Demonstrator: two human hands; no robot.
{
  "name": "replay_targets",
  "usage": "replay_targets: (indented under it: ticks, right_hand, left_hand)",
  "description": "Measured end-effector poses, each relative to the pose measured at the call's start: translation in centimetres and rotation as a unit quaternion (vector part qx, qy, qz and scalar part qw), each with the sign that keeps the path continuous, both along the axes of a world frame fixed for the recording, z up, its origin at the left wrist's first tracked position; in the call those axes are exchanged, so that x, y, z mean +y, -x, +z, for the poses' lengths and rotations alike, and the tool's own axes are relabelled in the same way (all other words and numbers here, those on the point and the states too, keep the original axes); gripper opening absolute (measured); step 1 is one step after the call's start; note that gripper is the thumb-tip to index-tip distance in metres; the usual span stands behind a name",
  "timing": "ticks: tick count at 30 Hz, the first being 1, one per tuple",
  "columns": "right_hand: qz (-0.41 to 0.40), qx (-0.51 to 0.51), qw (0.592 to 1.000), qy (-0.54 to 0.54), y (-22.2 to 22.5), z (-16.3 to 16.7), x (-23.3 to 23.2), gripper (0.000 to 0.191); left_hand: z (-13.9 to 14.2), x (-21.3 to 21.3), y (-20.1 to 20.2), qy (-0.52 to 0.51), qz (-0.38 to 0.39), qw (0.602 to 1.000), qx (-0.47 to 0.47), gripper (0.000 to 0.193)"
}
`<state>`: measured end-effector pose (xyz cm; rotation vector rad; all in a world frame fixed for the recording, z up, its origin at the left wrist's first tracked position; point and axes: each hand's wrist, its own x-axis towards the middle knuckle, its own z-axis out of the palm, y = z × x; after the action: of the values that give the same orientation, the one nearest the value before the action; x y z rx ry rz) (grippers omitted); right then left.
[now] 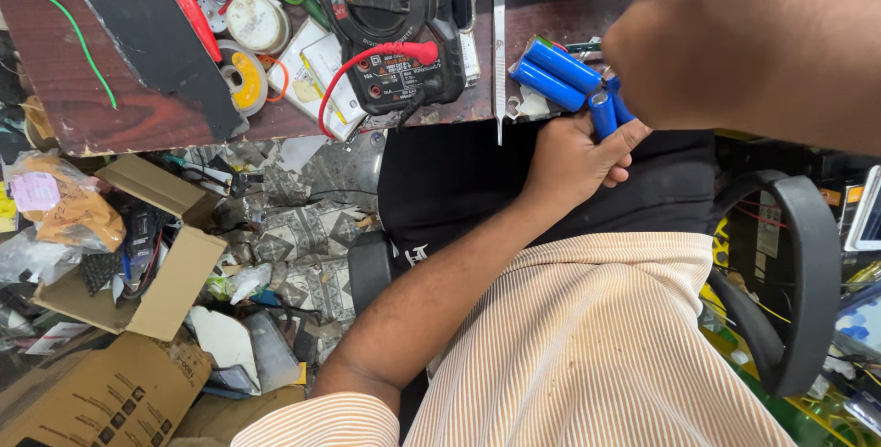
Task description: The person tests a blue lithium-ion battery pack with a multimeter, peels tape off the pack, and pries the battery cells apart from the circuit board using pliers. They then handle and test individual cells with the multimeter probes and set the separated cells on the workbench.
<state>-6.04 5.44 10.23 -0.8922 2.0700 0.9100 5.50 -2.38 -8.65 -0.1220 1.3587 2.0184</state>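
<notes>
Head view: the left hand [576, 161] is raised just below the desk edge [275, 126], palm toward the body, fingers curled narrowly around a short blue cylindrical cell [603, 115]. That cell stands nearly upright in the grip, its long axis running from the fingertips up toward the desk, its grey end cap uppermost. A 2nd blue piece shows just right of it, mostly covered by the other hand.

Up and to the left of the grip, touching or nearly touching the held cell, lie 2 more blue cells [555, 75] side by side on the desk edge. Their long axes run parallel, slanting from upper left down to lower right, so their lower ends point at the grip.

The right hand [743, 39] is large and close to the camera, directly above and right of the grip, its knuckles covering the cells' right ends. Whether its fingers pinch anything cannot be told. The left hand is the one plainly in contact.

Farther left of the grip sits a black multimeter [390, 16] with a red test lead [367, 61].
</notes>
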Motion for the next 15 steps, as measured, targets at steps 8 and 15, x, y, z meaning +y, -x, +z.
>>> replay_targets:
  ticks: [8, 15]
  right_hand:
    - [0.171, -0.065, 0.976, -0.117, -0.2, 1.7, -3.0, 0.012]
    - [0.163, -0.049, 0.981, -0.088, -0.3, -0.5, -0.9, 0.010]
  left_hand:
    - [-0.6, -0.1, 0.6, -0.009, -0.030, 0.999, 0.005, 0.033]
    - [0.6, -0.3, 0.7, 0.018, -0.022, 1.000, -0.004, 0.035]
